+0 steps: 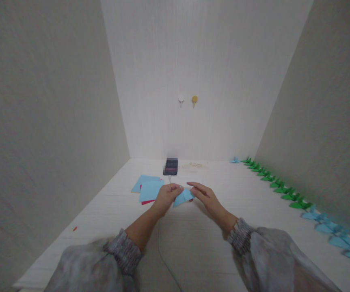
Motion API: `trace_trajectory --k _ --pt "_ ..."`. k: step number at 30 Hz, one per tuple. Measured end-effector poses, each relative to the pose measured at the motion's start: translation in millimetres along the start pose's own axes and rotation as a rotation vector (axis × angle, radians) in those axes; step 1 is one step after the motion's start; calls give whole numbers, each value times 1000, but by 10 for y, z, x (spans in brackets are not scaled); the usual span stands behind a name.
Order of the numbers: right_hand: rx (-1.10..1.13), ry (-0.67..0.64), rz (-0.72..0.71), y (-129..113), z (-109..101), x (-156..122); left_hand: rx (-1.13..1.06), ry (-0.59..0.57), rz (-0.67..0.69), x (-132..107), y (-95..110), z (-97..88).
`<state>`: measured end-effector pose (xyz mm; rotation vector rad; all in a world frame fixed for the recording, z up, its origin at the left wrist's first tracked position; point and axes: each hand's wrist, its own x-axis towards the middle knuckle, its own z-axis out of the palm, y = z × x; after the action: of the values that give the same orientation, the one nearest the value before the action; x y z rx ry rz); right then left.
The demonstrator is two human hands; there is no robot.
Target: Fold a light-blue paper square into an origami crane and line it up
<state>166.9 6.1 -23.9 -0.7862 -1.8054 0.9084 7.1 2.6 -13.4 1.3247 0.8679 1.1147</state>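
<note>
A small piece of folded light blue paper is held between my two hands, a little above the table. My left hand pinches its upper left edge between thumb and fingers. At its right end, my right hand grips it with thumb and fingertips, the index finger raised a little. A crease runs across the paper. Just left of my left hand lie square paper sheets, light blue on top with red edges showing beneath.
A phone with a cable lies at the back. Folded green paper cranes and light blue ones line the right wall. A small orange scrap lies at left. Two hooks hang on the back wall.
</note>
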Motion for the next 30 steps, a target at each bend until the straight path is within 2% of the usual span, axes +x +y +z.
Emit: trace_trajectory --k 2,4,8,16,19,25,30 --pt "-8 46 78 43 29 14 55 6 2 5 -36 8" --pt "-59 30 127 87 49 28 126 37 33 16 -71 11" --pt "-87 27 141 139 53 44 211 77 78 28 -92 6" --pt "65 13 178 154 75 46 241 93 55 35 -90 1" --pt "40 10 186 158 77 42 257 72 49 50 -108 -7" --pt "14 -38 205 166 51 28 202 23 -66 63 -151 -27" --pt "79 -71 222 176 36 40 134 49 -58 57 -174 -34"
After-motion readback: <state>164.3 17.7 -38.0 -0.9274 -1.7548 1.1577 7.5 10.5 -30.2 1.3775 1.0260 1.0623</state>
